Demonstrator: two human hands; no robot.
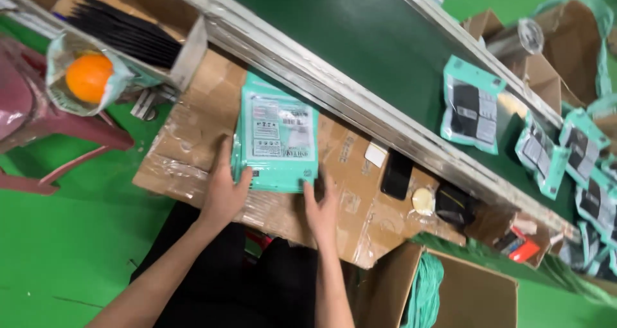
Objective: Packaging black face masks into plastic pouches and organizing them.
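A stack of teal plastic packages (276, 138) with a white label on top lies on a cardboard-covered work surface (193, 141). My left hand (223, 190) grips the stack's near left edge, thumb on top. Fingers of my right hand (321, 209) press against the stack's near right corner. Both forearms reach in from the bottom of the frame.
A dark green conveyor belt (366, 32) runs diagonally behind, carrying several teal packages (472, 106). A black phone (396, 173) and a tape roll (423, 200) lie on the cardboard. An orange in a bag (89, 77) hangs left. An open carton (463, 292) with teal bags sits lower right.
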